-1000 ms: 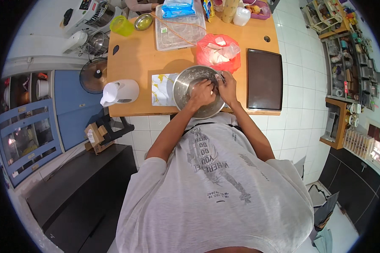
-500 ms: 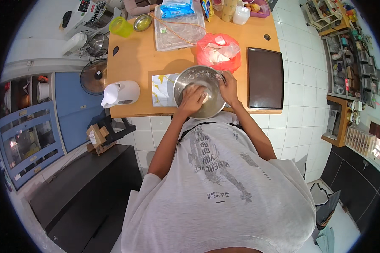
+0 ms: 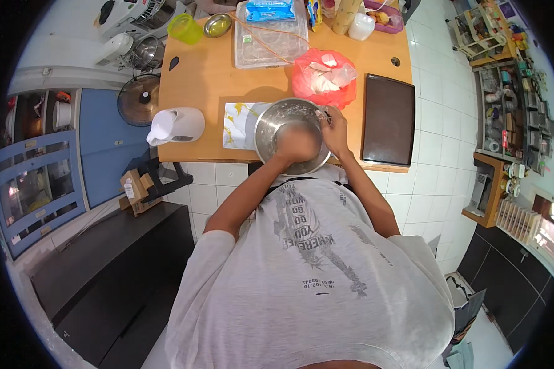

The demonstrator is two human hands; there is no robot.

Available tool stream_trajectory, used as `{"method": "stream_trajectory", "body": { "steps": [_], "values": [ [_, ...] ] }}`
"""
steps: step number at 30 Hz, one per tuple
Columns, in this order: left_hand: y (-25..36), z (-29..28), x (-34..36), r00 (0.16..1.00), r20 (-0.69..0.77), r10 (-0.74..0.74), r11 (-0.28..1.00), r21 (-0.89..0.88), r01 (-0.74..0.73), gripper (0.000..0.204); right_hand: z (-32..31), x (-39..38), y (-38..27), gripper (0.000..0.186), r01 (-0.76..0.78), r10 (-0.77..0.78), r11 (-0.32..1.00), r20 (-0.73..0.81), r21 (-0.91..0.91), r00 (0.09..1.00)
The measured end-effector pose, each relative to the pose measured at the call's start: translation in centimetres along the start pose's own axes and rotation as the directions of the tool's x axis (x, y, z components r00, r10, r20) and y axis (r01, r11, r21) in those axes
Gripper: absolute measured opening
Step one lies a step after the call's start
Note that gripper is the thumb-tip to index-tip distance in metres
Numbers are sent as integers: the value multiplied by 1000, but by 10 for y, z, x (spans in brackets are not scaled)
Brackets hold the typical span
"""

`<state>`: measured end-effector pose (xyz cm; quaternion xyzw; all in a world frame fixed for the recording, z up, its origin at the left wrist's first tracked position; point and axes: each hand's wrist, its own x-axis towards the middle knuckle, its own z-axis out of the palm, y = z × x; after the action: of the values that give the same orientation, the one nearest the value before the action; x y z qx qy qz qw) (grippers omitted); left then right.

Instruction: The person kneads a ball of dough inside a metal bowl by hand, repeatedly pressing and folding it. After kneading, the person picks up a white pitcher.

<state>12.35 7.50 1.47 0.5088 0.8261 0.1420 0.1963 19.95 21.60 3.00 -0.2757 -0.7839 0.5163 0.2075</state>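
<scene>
My left hand (image 3: 296, 142) is down inside a steel bowl (image 3: 271, 123) at the table's near edge, smeared by motion, so its fingers and what they touch cannot be made out. My right hand (image 3: 334, 130) grips the right rim of the bowl. The bowl overlaps a white and yellow marbled sheet (image 3: 236, 126). Just behind it sits a red plastic bag (image 3: 324, 80) with white contents, and a dark rectangular tray (image 3: 388, 120) lies to the right.
On the wooden table (image 3: 194, 74) are a white jug (image 3: 181, 125), green cup (image 3: 183, 29), small metal bowl (image 3: 216, 26), plastic container (image 3: 269, 46) and white bottle (image 3: 361, 26). A fan (image 3: 138, 98) stands left. Another person's arm (image 3: 218, 5) shows at the far edge.
My left hand has moved about inside the bowl and is now blurred. My right hand stays on the rim. The view has shifted slightly.
</scene>
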Motion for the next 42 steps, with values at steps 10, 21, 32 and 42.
{"method": "stream_trajectory", "body": {
  "steps": [10,21,32,42],
  "values": [
    [-6,-9,24,963,-224,-148,981,-156,115,34,-3,6,8,17,45,-55,995,-111,-89,992],
    [-26,-46,-35,985,168,-42,890,-441,114,45,-1,2,21,19,32,-38,998,-129,-48,991],
    [-41,10,-1,977,-132,166,942,-271,-197,50,0,4,19,20,38,-42,998,-101,-40,994],
    [-45,24,8,989,-116,-88,841,-541,12,44,-4,4,15,22,28,-40,996,-135,-86,990]
  ]
}}
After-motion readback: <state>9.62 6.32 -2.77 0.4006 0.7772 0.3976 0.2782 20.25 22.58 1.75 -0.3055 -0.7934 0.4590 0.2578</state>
